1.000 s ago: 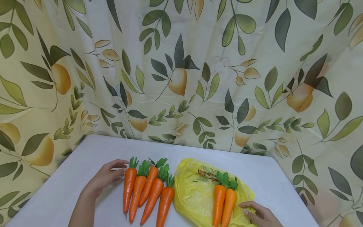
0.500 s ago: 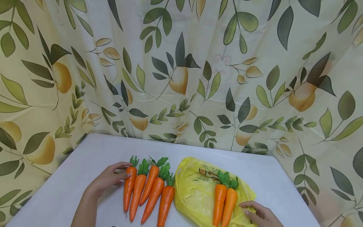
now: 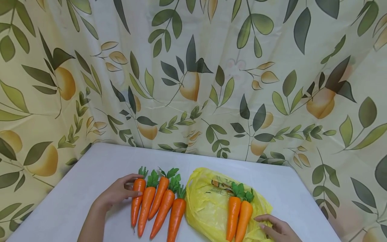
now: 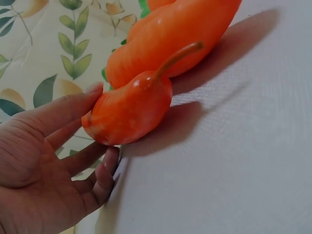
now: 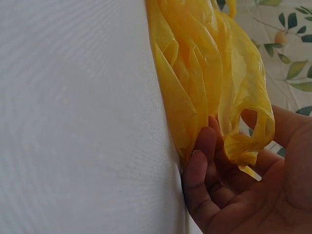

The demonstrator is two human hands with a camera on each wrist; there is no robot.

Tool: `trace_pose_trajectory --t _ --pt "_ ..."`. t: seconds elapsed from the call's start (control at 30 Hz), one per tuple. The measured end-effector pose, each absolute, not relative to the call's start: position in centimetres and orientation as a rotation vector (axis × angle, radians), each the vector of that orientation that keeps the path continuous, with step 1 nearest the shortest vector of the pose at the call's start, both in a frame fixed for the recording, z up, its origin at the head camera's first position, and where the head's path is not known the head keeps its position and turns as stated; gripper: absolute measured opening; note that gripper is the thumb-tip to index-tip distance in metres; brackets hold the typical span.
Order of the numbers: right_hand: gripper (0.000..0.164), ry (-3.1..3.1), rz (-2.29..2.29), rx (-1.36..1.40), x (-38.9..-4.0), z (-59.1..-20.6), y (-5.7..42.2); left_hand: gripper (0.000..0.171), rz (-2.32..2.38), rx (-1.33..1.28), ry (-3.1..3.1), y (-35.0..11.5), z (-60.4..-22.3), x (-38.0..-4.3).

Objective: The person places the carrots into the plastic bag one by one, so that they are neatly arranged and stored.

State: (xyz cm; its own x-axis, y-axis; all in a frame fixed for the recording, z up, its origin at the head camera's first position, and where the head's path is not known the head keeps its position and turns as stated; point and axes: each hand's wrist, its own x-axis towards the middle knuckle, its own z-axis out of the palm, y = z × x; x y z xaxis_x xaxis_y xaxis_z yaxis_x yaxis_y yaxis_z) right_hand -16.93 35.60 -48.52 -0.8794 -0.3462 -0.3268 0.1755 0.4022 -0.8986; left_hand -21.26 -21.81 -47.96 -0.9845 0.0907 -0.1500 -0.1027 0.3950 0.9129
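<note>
My left hand [image 3: 119, 191] grips the leftmost carrot [image 3: 136, 205] near its leafy top, thumb across one side and fingers around the other. In the left wrist view this carrot [image 4: 134, 109] shows its thin root tip, with the thumb [image 4: 73, 109] against its side. Several more orange carrots [image 3: 161, 211] with green tops lie in a row just to its right. On a yellow plastic bag [image 3: 205, 205] rest two carrots [image 3: 233, 215] side by side. My right hand [image 3: 279, 230] lies at the bag's right edge, fingers loosely bent beside the crumpled plastic [image 5: 195, 78].
All of this lies on a white table [image 3: 112, 158], whose far edge meets a curtain [image 3: 187, 101] printed with leaves and fruit. The bag spreads flat between the row of carrots and my right hand.
My left hand has moved right from beside the leftmost carrot, and its thumb and fingers have taken hold of it. The right hand, bag and other carrots have stayed put.
</note>
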Motion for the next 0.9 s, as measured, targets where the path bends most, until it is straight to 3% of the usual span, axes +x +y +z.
trace_pose_trajectory --t 0.9 --pt "0.044 2.222 -1.485 -0.124 -17.02 -48.56 35.5 0.066 1.779 -0.113 2.402 -21.61 -47.19 -20.95"
